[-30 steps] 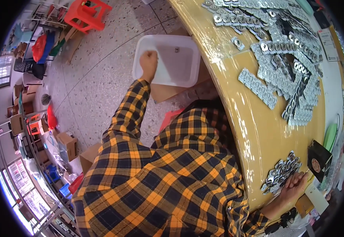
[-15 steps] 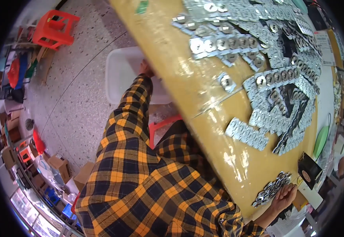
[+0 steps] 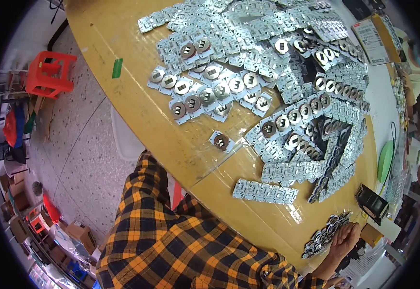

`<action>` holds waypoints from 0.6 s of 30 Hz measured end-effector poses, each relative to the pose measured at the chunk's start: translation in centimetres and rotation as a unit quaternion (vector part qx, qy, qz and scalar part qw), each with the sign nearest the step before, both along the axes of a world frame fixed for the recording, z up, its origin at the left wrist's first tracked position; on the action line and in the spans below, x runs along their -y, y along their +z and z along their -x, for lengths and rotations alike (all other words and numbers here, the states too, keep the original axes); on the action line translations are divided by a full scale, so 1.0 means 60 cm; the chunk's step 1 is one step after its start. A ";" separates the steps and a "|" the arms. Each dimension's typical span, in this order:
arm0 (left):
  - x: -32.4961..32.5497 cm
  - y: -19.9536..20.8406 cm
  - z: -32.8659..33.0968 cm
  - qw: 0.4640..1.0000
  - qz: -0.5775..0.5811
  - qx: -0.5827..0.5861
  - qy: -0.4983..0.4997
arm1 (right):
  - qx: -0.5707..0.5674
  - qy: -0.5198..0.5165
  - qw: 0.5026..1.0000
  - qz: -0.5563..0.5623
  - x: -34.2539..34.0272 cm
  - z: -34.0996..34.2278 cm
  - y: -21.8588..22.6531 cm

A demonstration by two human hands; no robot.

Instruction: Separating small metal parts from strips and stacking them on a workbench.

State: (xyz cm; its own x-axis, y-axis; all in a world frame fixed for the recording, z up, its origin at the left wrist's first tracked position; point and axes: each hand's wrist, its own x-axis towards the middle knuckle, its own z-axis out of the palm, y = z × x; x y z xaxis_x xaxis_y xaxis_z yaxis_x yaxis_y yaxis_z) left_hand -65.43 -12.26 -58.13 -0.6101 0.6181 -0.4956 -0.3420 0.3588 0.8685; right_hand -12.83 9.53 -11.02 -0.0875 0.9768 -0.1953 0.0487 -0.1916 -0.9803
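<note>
My right hand (image 3: 346, 237) rests against a pile of small shiny metal discs (image 3: 323, 236) at the table's near right. Its fingers are curled, and whatever may be in them is hidden. My left sleeve (image 3: 147, 176) reaches down past the table's left edge; the hand itself is hidden there. Over the table lie many silvery panels of small boards (image 3: 265, 191), some loose in strips and some overlapping. Several strips bear round metal discs (image 3: 207, 95). One single board with a disc (image 3: 221, 141) lies apart, left of the main heap.
Below the left table edge shows a translucent plastic bin (image 3: 125, 137). A red stool (image 3: 51, 74) stands on the floor beyond. At the right are a black box (image 3: 371, 204), a green oval object (image 3: 386, 161) and a cardboard box (image 3: 371, 41). Green tape (image 3: 117, 68) sticks to the yellow tabletop (image 3: 147, 120).
The view has swung so more of the tabletop shows. My left hand, seen before at the bin's edge, has gone out of sight beneath the table edge. My right hand stays by the discs.
</note>
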 end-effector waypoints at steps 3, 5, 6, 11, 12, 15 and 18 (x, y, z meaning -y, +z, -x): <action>0.022 0.010 -0.014 0.996 -0.048 -0.006 0.080 | -0.004 0.003 1.000 -0.003 0.025 -0.010 0.025; 0.027 0.024 -0.031 0.987 -0.081 -0.018 0.140 | -0.014 0.013 1.000 -0.008 0.043 -0.021 0.046; 0.044 0.037 -0.037 0.980 -0.095 -0.027 0.175 | -0.018 0.026 0.999 -0.009 0.051 -0.030 0.056; 0.035 0.371 -0.153 0.961 -0.008 0.018 0.275 | 0.016 -0.039 0.998 -0.038 0.148 -0.110 0.129; 0.059 0.435 -0.161 0.950 -0.028 0.014 0.310 | 0.008 -0.030 0.999 -0.035 0.151 -0.118 0.131; 0.071 0.638 -0.200 0.933 -0.123 -0.044 0.336 | -0.004 -0.028 0.998 -0.050 0.168 -0.140 0.139; 0.067 0.803 -0.281 0.909 -0.300 -0.051 0.285 | -0.020 -0.031 0.997 -0.061 0.212 -0.188 0.165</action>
